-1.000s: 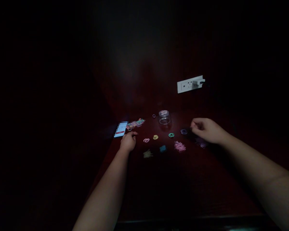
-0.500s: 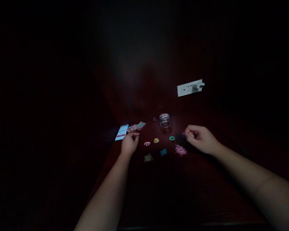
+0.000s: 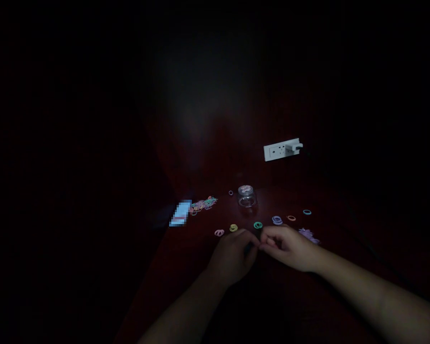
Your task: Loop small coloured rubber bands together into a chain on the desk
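My left hand (image 3: 233, 255) and my right hand (image 3: 286, 246) meet low over the dark table, fingertips touching or nearly so. Both have thumb and index drawn together in a pinch; anything between them is too small and dim to make out. Just beyond them runs a row of small elastic bands: pink bands (image 3: 219, 233), yellow bands (image 3: 233, 228), green bands (image 3: 258, 225), purple bands (image 3: 277, 220), an orange band (image 3: 291, 218) and a blue band (image 3: 307, 212). Beside my right wrist lies a pile of pale purple bands (image 3: 309, 235). My hands cover the area nearer to me.
A clear lidded jar (image 3: 247, 197) stands behind the row, with a single band (image 3: 231, 193) to its left. Farther left are a mixed heap of bands (image 3: 204, 204) and a lit phone (image 3: 181, 213). On the wall is a socket panel (image 3: 281, 150) with a plug in it.
My left hand has moved right from beside the mixed heap, and my right hand has come left and nearer; they now meet. The view has tilted up slightly, uncovering the purple, orange and blue bands.
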The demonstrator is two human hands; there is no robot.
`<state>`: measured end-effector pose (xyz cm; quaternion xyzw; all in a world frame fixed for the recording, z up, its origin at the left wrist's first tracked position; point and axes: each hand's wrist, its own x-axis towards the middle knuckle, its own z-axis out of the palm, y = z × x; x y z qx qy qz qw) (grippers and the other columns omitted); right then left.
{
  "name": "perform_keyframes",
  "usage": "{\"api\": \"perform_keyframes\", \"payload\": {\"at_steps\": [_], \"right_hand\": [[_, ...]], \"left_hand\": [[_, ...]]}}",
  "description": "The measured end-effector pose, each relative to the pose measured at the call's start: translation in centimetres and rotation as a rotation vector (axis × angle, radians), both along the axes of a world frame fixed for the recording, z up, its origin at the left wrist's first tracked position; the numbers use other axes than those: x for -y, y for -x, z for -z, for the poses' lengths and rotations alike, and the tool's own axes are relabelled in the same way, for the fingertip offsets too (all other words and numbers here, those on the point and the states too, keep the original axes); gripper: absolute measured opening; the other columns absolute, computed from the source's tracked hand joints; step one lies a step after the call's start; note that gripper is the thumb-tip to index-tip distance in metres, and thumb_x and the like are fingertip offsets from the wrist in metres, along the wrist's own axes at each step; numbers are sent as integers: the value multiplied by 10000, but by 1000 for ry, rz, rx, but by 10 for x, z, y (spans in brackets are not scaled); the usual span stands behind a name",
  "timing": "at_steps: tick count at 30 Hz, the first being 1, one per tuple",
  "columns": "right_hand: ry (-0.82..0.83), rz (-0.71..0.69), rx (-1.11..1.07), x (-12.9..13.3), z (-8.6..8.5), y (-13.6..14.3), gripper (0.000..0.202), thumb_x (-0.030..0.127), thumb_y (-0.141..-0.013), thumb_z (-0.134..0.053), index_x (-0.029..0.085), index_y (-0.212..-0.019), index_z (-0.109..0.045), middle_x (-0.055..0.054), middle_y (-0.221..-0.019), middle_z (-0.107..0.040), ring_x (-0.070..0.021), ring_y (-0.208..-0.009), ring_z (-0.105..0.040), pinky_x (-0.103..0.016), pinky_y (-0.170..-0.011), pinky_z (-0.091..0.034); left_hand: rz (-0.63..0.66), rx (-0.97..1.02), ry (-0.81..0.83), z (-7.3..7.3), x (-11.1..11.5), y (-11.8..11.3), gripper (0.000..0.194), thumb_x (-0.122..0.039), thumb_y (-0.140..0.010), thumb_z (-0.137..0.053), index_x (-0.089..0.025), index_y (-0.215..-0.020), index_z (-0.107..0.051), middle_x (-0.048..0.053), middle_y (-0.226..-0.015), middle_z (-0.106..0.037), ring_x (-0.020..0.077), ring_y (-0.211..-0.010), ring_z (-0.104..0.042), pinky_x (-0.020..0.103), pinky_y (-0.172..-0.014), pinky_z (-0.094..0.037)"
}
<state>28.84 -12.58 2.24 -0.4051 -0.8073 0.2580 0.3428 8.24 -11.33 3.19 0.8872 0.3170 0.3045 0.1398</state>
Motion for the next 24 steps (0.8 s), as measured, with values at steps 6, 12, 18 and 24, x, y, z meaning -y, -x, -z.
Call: {"api": "perform_keyframes", "payload": {"at_steps": [6,12,18,24], "right_hand": [[12,-26,24,-1,3,-2,240,318,-929,-549,196,-726,-513,44,-630,-450,-112,-588,-399,-244,-540,-330],[49,-30,51,1,-2,-4,286,339,-929,-543,206,-693,-451,41,-634,-445,-117,-590,-397,-249,-545,-334],[65,-25,64,2,-5,-5,269,294,-910,-549,210,-687,-425,42,-633,-436,-118,-590,-394,-251,-545,-335],[71,-33,52,2,-6,-5,246,266,-901,-552,208,-692,-434,47,-630,-424,-115,-590,-385,-248,-541,-326]], "left_hand": [[-7,-8,4,1,-2,2,84,-175,-869,-583,-234,-904,-631,20,-927,-702,173,-849,-654,309,-776,-499],[24,-12,3,-5,5,2,123,-167,-862,-572,-231,-962,-608,22,-948,-694,163,-835,-652,300,-756,-510],[44,-45,5,-8,8,3,149,-150,-860,-562,-212,-985,-612,31,-957,-671,165,-842,-634,303,-760,-506],[28,-78,33,-7,6,3,135,-178,-913,-547,-227,-1013,-622,33,-1024,-666,175,-909,-630,310,-791,-507]]}}
